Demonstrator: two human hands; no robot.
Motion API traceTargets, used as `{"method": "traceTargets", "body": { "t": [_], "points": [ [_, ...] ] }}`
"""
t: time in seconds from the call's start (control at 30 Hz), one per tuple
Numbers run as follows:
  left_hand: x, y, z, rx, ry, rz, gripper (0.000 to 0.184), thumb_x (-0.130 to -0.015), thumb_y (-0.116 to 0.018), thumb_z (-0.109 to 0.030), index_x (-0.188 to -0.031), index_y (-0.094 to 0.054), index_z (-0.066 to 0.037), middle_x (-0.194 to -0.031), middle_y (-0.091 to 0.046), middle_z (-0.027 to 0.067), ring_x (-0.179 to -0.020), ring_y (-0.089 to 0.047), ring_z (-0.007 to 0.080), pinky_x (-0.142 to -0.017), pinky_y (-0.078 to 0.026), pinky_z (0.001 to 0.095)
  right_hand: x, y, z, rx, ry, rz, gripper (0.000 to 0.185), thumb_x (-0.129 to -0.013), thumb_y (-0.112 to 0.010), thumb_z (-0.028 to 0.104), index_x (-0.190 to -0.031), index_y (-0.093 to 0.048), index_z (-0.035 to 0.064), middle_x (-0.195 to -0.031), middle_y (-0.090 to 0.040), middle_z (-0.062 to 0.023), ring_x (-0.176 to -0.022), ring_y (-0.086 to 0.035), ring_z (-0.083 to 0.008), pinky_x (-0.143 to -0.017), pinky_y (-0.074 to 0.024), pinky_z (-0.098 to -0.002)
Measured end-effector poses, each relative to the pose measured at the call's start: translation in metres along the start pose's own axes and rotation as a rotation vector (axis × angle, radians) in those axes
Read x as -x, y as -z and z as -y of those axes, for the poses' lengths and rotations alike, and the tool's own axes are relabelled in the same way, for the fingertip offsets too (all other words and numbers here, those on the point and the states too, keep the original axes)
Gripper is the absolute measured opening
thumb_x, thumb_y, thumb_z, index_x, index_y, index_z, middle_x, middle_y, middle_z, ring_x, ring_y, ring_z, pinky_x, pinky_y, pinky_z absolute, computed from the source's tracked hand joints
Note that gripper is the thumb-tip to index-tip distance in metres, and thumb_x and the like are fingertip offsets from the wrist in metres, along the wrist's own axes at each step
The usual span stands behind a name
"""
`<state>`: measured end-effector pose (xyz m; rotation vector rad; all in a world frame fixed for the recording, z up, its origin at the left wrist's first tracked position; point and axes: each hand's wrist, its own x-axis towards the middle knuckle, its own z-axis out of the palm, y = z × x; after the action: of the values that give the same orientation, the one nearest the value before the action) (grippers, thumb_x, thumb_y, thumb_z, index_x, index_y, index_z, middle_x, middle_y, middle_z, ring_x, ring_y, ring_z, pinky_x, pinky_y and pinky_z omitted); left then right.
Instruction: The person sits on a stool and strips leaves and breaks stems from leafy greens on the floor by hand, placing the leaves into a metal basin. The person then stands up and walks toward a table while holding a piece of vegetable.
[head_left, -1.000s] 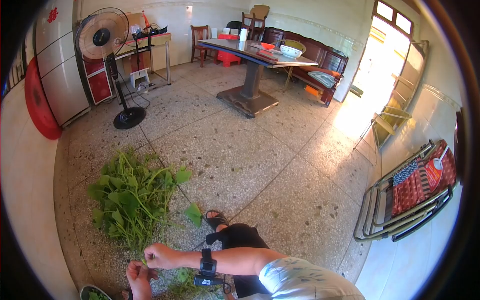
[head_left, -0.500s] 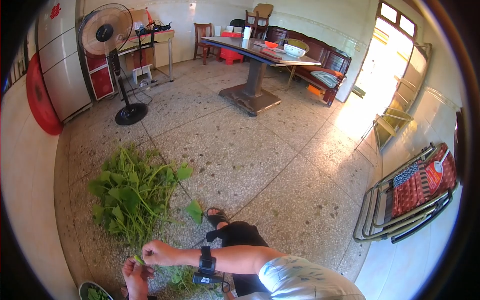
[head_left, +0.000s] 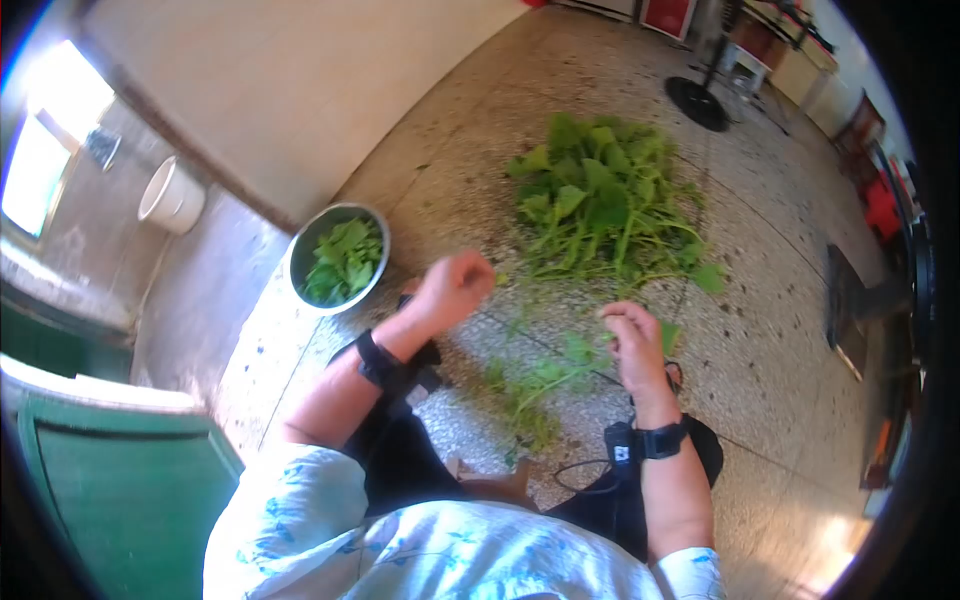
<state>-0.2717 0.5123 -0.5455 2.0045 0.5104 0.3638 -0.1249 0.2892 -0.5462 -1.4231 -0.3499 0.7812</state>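
Note:
My left hand (head_left: 456,288) hangs right of a metal bowl (head_left: 300,250), its fingers curled in and blurred; whatever they hold is hidden. Green leaves (head_left: 343,262) lie inside the bowl. Over the speckled floor, my right hand (head_left: 636,342) is closed in a pinch, with something too small to name at its fingertips. Beyond it spreads a large pile of leafy green stems (head_left: 605,200). Thin stems and scraps (head_left: 540,390) are scattered on the floor between my hands, nearer my legs.
A green door (head_left: 130,490) is at the lower left, and a white bucket (head_left: 173,195) stands past the doorway. At the upper right are the fan's round base (head_left: 697,103) and a table pedestal (head_left: 880,298). Part of a low wooden seat (head_left: 500,487) shows between my legs.
The view has swung left and down, bringing the whole bowl and doorway into sight. My hands, close together before, are now apart, the left one near the bowl.

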Motion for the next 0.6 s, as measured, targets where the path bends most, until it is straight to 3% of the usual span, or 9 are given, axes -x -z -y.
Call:
{"method": "traceTargets", "body": {
  "t": [0.03,0.1,0.27,0.37,0.4,0.43,0.47,0.53,0.6],
  "points": [
    [-0.001,0.021,0.005,-0.248,-0.206,-0.16,0.01,-0.074,-0.054,-0.011,-0.082,-0.054,-0.004,-0.065,-0.058,0.0095,-0.059,-0.057,0.0233,-0.052,-0.045,0.0316,0.0,-0.002,0.001,-0.003,-0.008,0.032,0.007,-0.075,-0.052,0.008,-0.079,-0.058,0.0073,-0.062,-0.045,0.0057,-0.048,-0.035,-0.0012,-0.04,-0.0272,-0.0166],
    [0.008,0.069,0.017,-0.569,0.062,-0.273,0.018,-0.073,-0.056,-0.015,-0.09,-0.054,-0.008,-0.076,-0.058,0.0144,-0.072,-0.057,0.034,-0.063,-0.045,0.0393,0.003,-0.011,-0.005,-0.024,-0.036,0.021,0.009,-0.076,-0.051,0.007,-0.08,-0.06,0.0046,-0.057,-0.044,0.007,-0.046,-0.035,-0.0004,-0.04,-0.0264,-0.0157],
    [0.05,0.137,0.042,-0.758,0.196,-0.549,0.023,-0.077,-0.055,-0.02,-0.096,-0.051,-0.007,-0.094,-0.053,0.0172,-0.085,-0.053,0.0346,-0.071,-0.043,0.0414,0.005,-0.005,-0.011,-0.052,-0.07,0.009,0.012,-0.084,-0.052,0.016,-0.083,-0.058,0.0063,-0.066,-0.048,0.005,-0.047,-0.037,-0.0002,-0.039,-0.0266,-0.0149],
    [0.137,0.132,0.122,-0.593,0.031,-0.058,0.019,-0.076,-0.052,-0.011,-0.095,-0.052,-0.006,-0.094,-0.054,0.0175,-0.085,-0.054,0.0349,-0.067,-0.045,0.0394,0.008,0.002,-0.015,-0.086,-0.099,-0.069,0.015,-0.085,-0.052,0.019,-0.079,-0.057,0.0065,-0.065,-0.048,0.0037,-0.047,-0.037,-0.0012,-0.038,-0.0269,-0.0156],
    [0.168,0.116,0.099,-0.483,0.396,0.189,0.021,-0.076,-0.051,-0.009,-0.096,-0.052,-0.005,-0.091,-0.057,0.0168,-0.083,-0.055,0.0314,-0.067,-0.045,0.0382,0.009,0.007,-0.015,-0.114,-0.091,-0.034,0.018,-0.085,-0.051,0.022,-0.077,-0.056,0.0065,-0.065,-0.048,0.0025,-0.047,-0.037,-0.0026,-0.038,-0.027,-0.0164],
    [0.232,0.094,0.151,-0.265,0.263,0.043,0.026,-0.077,-0.05,-0.01,-0.102,-0.051,-0.007,-0.087,-0.058,0.0166,-0.08,-0.057,0.0283,-0.067,-0.045,0.0368,0.011,0.008,-0.015,-0.106,-0.101,-0.028,0.018,-0.085,-0.051,0.022,-0.077,-0.056,0.0065,-0.065,-0.048,0.0025,-0.047,-0.037,-0.0026,-0.038,-0.027,-0.0164],
    [0.291,0.09,0.199,-0.248,0.479,0.565,0.034,-0.077,-0.05,-0.012,-0.11,-0.049,-0.005,-0.092,-0.058,0.0161,-0.079,-0.057,0.0266,-0.071,-0.046,0.0357,0.011,0.01,-0.015,-0.128,-0.116,-0.025,0.018,-0.085,-0.051,0.022,-0.077,-0.055,0.0065,-0.065,-0.047,0.0021,-0.046,-0.037,-0.0033,-0.038,-0.0269,-0.0166],
    [0.401,0.05,0.221,0.059,1.025,0.805,0.034,-0.076,-0.05,-0.011,-0.109,-0.05,-0.003,-0.096,-0.058,0.0141,-0.079,-0.057,0.025,-0.073,-0.046,0.0349,0.013,0.015,-0.013,-0.151,-0.136,-0.031,0.019,-0.086,-0.05,0.023,-0.078,-0.054,0.0059,-0.066,-0.045,0.0013,-0.046,-0.037,-0.0049,-0.038,-0.0268,-0.0171],
    [0.478,0.036,0.2,0.109,1.308,0.865,0.034,-0.076,-0.05,-0.012,-0.109,-0.05,-0.003,-0.095,-0.058,0.0138,-0.079,-0.057,0.0247,-0.073,-0.046,0.0348,0.015,0.017,-0.011,-0.161,-0.165,-0.056,0.019,-0.086,-0.05,0.022,-0.078,-0.054,0.0054,-0.066,-0.045,0.0012,-0.046,-0.037,-0.0051,-0.038,-0.0269,-0.0173]
  ]
}}
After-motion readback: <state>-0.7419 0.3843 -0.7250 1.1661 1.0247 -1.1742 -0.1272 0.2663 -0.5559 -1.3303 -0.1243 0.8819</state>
